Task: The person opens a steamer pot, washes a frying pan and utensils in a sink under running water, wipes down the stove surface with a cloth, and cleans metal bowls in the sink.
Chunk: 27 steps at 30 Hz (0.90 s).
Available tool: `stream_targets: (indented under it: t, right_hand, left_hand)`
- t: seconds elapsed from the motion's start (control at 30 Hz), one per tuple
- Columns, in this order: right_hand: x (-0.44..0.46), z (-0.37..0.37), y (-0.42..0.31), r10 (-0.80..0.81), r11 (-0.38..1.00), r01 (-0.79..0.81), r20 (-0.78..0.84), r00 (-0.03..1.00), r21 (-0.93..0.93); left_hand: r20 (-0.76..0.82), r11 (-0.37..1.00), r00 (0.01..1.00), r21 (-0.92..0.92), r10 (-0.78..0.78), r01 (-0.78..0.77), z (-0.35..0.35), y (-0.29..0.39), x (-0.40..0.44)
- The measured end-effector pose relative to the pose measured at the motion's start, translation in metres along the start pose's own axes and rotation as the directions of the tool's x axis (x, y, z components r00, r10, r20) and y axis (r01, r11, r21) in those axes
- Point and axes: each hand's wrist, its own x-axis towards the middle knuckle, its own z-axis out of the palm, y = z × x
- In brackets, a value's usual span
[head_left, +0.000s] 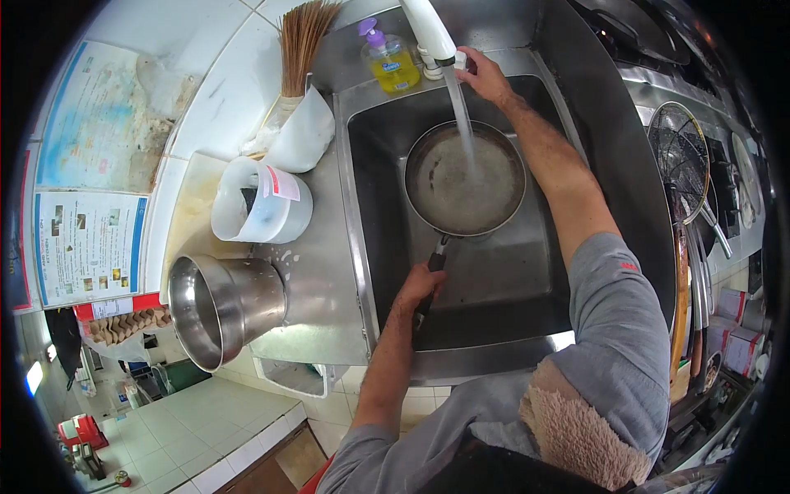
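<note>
A round frying pan lies in the steel sink under the running stream of the white faucet, and its bottom is wet. My left hand is closed around the pan's black handle, which points toward me. At the back of the sink, my right hand has its fingers on the white faucet knob, just right of the spout. Left of the spout stands a yellow soap bottle with a purple pump.
On the left counter are a white tub, a tilted steel pot and a white holder with a stick brush. Strainers and long utensils hang right of the sink. Papers cover the left wall.
</note>
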Motion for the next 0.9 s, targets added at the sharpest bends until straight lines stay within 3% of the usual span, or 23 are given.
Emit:
stream_targets:
  t: [0.07,0.2,0.27,0.33,0.37,0.4,0.43,0.47,0.5,0.53,0.57,0.6,0.67,0.73,0.83,0.9]
  right_hand:
    - [0.001,0.0,0.0,-0.021,0.999,0.021,0.002,1.0,-0.037]
    - [0.016,0.003,0.001,0.192,0.981,-0.193,0.05,0.98,0.0]
    - [0.008,0.005,0.005,0.273,0.961,-0.274,0.053,0.961,0.022]
    - [-0.032,0.01,-0.005,0.267,0.964,-0.254,-0.344,0.9,0.081]
    - [-0.07,0.01,-0.011,0.088,0.914,-0.3,-0.59,0.803,-0.272]
    - [-0.11,0.011,-0.009,0.085,0.906,-0.352,-0.712,0.697,-0.236]
    - [-0.156,0.02,0.003,0.176,0.852,-0.493,-0.79,0.587,-0.176]
    - [-0.199,0.027,-0.015,0.46,0.713,-0.701,-0.762,0.456,0.011]
    - [-0.236,0.047,-0.001,0.772,0.531,-0.785,-0.565,0.292,0.319]
    - [-0.264,0.074,0.012,0.97,0.243,-0.563,-0.196,0.143,0.79]
    - [-0.279,0.078,0.007,0.951,0.041,-0.419,0.092,0.294,0.907]
    - [-0.294,0.083,0.002,0.832,-0.226,-0.358,0.371,0.414,0.906]
    - [-0.298,0.098,0.002,0.826,-0.262,-0.332,0.388,0.409,0.906]
    - [-0.309,0.103,0.02,0.742,-0.231,-0.333,0.387,0.547,0.914]
    - [-0.307,0.091,0.008,0.737,-0.264,-0.295,0.39,0.553,0.918]
    - [-0.31,0.095,0.014,0.662,-0.179,-0.349,0.375,0.649,0.92]
  left_hand:
    - [-0.006,0.999,1.0,0.01,-0.031,0.031,0.0,0.002,-0.001]
    - [-0.011,0.998,1.0,0.054,-0.026,0.026,0.001,0.011,-0.007]
    - [-0.016,0.999,0.999,-0.015,-0.041,0.041,0.004,0.017,-0.011]
    - [-0.015,0.999,0.999,-0.015,-0.041,0.041,0.005,0.017,-0.012]
    - [-0.019,0.999,0.999,-0.022,-0.038,0.038,0.004,0.017,-0.012]
    - [-0.02,0.999,0.999,-0.02,-0.027,0.027,0.001,0.015,-0.008]
    - [-0.008,1.0,1.0,-0.011,-0.01,0.01,0.0,0.009,-0.003]
    - [0.009,1.0,1.0,-0.003,-0.002,0.002,0.001,0.004,-0.001]
    - [0.015,1.0,1.0,-0.003,0.001,-0.001,0.001,0.006,-0.003]
    - [0.02,1.0,1.0,0.008,0.022,-0.022,0.002,0.008,-0.008]
    - [0.024,0.998,0.998,0.022,0.055,-0.055,0.004,0.013,-0.009]
    - [0.029,0.997,0.997,0.028,0.07,-0.07,0.006,0.011,-0.004]
    - [-0.006,0.997,0.997,0.031,0.072,-0.072,0.002,-0.003,0.002]
    - [-0.028,0.988,0.99,0.07,0.142,-0.14,0.005,-0.002,-0.003]
    - [-0.09,0.955,0.971,0.221,0.224,-0.199,0.016,0.019,-0.023]
    - [-0.09,0.935,0.964,0.282,0.25,-0.216,0.015,0.018,-0.03]
